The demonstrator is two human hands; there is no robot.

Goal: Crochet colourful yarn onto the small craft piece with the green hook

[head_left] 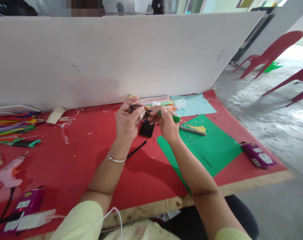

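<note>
Left hand (126,122): I see fingers pinched on a small dark piece (136,107).
Right hand (168,125): fingers closed around green-handled tool (169,115), above the phone (147,128).

The person wore a pale yellow-green top with short sleeves (79,220) that ended near the elbows, leaving both forearms bare. A thin silver bangle (116,159) circled the wrist of the left hand (126,121). The right hand (168,125) and its wrist carried no jewellery that could be seen. A thin white cable (114,213) looped across the front of the top near the left sleeve. Dark trousers (198,223) covered the lap at the bottom of the view.
</note>
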